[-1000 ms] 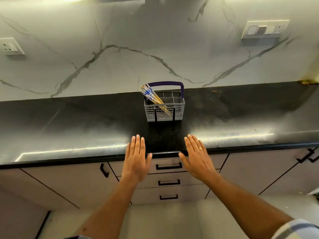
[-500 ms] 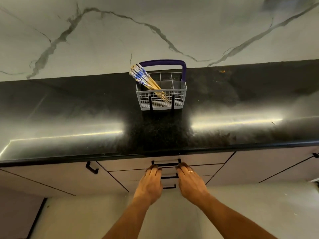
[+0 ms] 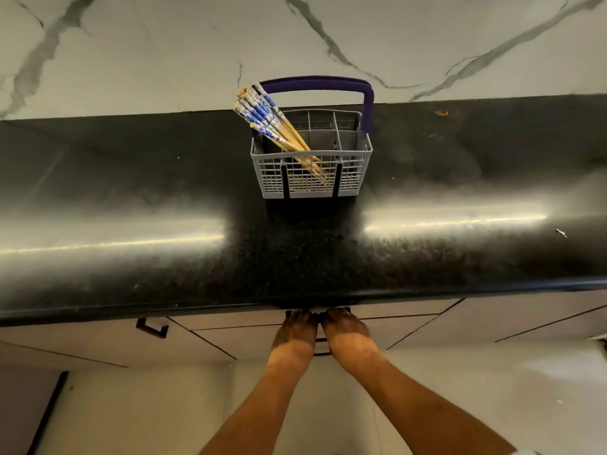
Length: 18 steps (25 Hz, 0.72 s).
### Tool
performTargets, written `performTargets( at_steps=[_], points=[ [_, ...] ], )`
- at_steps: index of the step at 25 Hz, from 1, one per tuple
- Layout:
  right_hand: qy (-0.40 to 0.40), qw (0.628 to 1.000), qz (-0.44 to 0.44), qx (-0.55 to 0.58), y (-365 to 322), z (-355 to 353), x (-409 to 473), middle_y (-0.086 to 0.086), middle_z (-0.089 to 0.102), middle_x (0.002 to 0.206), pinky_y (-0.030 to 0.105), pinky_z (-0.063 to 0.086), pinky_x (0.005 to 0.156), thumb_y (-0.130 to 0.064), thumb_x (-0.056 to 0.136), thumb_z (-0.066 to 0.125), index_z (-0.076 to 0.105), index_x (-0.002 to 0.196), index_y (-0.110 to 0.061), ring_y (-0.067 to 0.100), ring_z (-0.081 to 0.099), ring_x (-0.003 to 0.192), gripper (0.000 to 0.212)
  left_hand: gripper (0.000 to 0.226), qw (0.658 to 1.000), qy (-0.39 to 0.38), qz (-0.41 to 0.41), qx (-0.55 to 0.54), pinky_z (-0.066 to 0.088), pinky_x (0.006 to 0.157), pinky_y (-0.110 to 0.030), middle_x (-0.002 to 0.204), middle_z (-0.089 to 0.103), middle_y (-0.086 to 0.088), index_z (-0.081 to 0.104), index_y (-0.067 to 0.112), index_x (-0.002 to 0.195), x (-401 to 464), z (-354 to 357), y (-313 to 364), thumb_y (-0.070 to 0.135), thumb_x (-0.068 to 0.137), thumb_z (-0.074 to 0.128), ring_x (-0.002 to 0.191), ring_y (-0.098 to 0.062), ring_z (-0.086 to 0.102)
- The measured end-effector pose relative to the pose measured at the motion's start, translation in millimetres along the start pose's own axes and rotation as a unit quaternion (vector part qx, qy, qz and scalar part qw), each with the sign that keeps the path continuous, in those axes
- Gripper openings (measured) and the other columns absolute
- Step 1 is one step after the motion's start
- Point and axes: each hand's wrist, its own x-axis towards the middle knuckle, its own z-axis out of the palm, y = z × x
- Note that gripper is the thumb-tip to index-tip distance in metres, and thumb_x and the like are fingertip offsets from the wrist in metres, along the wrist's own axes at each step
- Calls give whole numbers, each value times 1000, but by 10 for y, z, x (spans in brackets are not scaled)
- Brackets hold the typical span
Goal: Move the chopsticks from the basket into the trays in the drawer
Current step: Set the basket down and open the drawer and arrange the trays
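Note:
A grey plastic basket (image 3: 310, 185) with a purple handle stands on the black counter near the wall. Several wooden chopsticks (image 3: 262, 114) with blue-and-white patterned tops lean to the left out of its front compartment. Below the counter's front edge, my left hand (image 3: 295, 333) and my right hand (image 3: 345, 331) sit side by side on the top drawer's black handle (image 3: 348, 311), fingers hooked over it. Their fingertips are in shadow under the counter lip. The top drawer (image 3: 249, 323) looks closed, so its trays are hidden.
The black stone counter (image 3: 131, 257) runs the full width, with a marble wall behind. Another black handle (image 3: 152, 327) sits on the cupboard door to the left. More drawer fronts lie below my hands. Pale floor shows beneath.
My hands dropped from above the counter edge to the drawer fronts, then rose onto the top drawer's handle. My view has moved closer and tilted down.

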Motion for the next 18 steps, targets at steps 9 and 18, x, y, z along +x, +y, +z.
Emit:
performTargets(
  at_steps=[9,18],
  points=[
    [12,999,-3,46,-40,19,-191,10,57,136,37,47,106,-18,102,46,52,137,-18,26,57,121,36,39,998,-23,26,61,38,102,-13,143,53,-4,52,18,139,-187,46,-7,27,103,39,132,-20,48],
    [1,997,-3,74,-60,117,-439,8,58,133,35,47,103,-16,98,54,52,136,-20,25,59,118,38,36,996,14,-70,-57,45,106,-34,136,56,-11,52,15,137,-527,63,150,15,101,46,123,-25,56]
  ],
)
